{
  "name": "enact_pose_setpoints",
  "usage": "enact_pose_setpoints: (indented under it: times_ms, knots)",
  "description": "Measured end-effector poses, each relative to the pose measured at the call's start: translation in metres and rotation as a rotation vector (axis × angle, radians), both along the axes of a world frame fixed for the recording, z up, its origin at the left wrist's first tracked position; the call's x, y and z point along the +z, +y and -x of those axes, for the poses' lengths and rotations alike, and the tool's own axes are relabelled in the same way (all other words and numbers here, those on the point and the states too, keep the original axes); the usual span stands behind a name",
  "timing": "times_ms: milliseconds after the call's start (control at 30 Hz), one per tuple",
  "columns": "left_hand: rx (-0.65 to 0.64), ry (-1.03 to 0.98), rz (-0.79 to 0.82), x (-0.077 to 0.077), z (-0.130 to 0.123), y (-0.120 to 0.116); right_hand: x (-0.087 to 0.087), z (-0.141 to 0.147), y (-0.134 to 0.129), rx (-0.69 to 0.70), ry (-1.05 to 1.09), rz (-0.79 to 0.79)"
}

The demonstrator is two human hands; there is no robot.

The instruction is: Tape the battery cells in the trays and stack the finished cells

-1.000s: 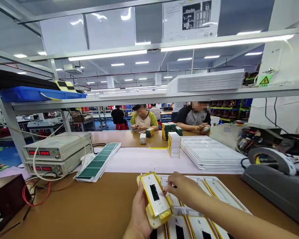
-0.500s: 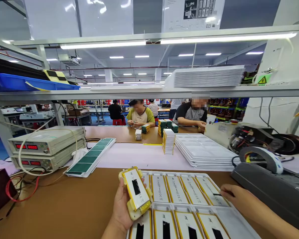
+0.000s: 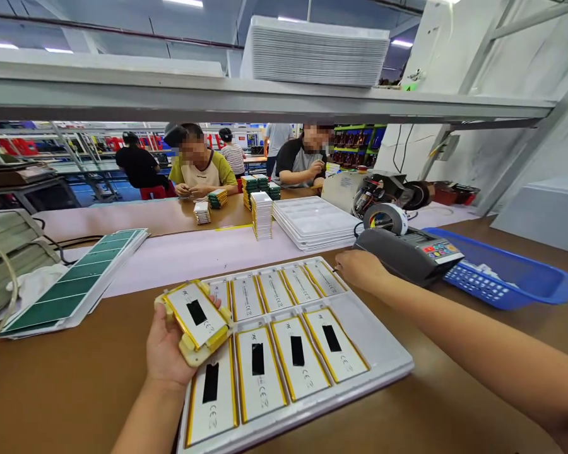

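Note:
My left hand point(image 3: 168, 347) is closed around a cream holder point(image 3: 189, 354) carrying a flat pouch battery point(image 3: 199, 318), white with yellow edges and a black tape patch. It is raised over the left side of a white tray point(image 3: 388, 362). Across the tray's far right corner, my right hand point(image 3: 362, 268) is pinched on a thin dark piece point(image 3: 336, 270); only its tip shows. In the tray, a near row of batteries point(image 3: 261, 372) bears black patches, while visible far-row batteries point(image 3: 274, 289) show none. Beside my right hand stands a dark grey tape dispenser point(image 3: 392, 252).
A blue basket point(image 3: 534, 277) sits on the right. Behind the tray are stacked white trays point(image 3: 312, 221) and a pile of batteries point(image 3: 262, 216). Green-topped sheets point(image 3: 76, 280) lie left. Two people point(image 3: 201, 170) work across the bench, under a shelf point(image 3: 170, 94).
The view has swung right and down, bringing the basket in. My right hand has moved from over the far-row battery toward the tape dispenser. My left hand still holds the battery and holder.

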State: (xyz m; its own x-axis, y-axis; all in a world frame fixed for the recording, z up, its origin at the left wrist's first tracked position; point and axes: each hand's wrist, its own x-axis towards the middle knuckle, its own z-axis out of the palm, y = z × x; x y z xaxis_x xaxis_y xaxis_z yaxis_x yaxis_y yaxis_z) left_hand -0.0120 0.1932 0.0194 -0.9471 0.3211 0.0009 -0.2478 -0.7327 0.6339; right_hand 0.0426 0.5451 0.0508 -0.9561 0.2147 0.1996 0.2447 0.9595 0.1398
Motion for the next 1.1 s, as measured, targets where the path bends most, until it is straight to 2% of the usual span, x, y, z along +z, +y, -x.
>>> enact_pose_setpoints:
  times_ms: [133, 233, 400, 500, 600, 667, 733, 800, 867, 933, 1000, 1100]
  knots:
    - [0.009, -0.038, -0.001, 0.001, 0.001, 0.001, -0.006, 0.012, -0.001, 0.05, -0.056, 0.04]
    - [0.002, -0.057, -0.006, -0.001, 0.003, 0.0, -0.009, 0.021, 0.009, 0.033, -0.094, 0.114]
    - [-0.003, -0.07, -0.007, -0.001, 0.003, -0.001, -0.007, 0.029, 0.021, -0.014, -0.172, 0.364]
    - [-0.006, -0.079, -0.035, -0.001, 0.002, -0.001, -0.007, 0.027, 0.016, -0.039, -0.204, 0.536]
    - [-0.023, -0.108, -0.093, -0.002, -0.001, -0.001, 0.003, 0.026, 0.003, -0.081, -0.241, 0.609]
    - [-0.063, -0.115, -0.129, -0.004, -0.003, -0.002, 0.018, 0.03, -0.014, -0.058, -0.195, 0.689]
    - [-0.118, -0.101, -0.149, -0.006, -0.004, -0.002, 0.032, 0.037, -0.045, 0.047, -0.126, 0.847]
    - [-0.156, -0.084, -0.159, -0.008, -0.004, -0.003, 0.042, 0.044, -0.089, 0.202, -0.114, 0.991]
    - [-0.175, -0.065, -0.176, -0.009, -0.005, -0.004, 0.043, 0.049, -0.141, 0.326, -0.172, 1.031]
    - [-0.185, -0.036, -0.205, -0.01, -0.006, -0.005, 0.039, 0.053, -0.188, 0.385, -0.205, 1.046]
    - [-0.189, -0.009, -0.24, -0.011, -0.007, -0.007, 0.034, 0.053, -0.222, 0.447, -0.246, 1.009]
    - [-0.18, 0.01, -0.283, -0.011, -0.007, -0.012, 0.03, 0.048, -0.237, 0.547, -0.222, 0.732]
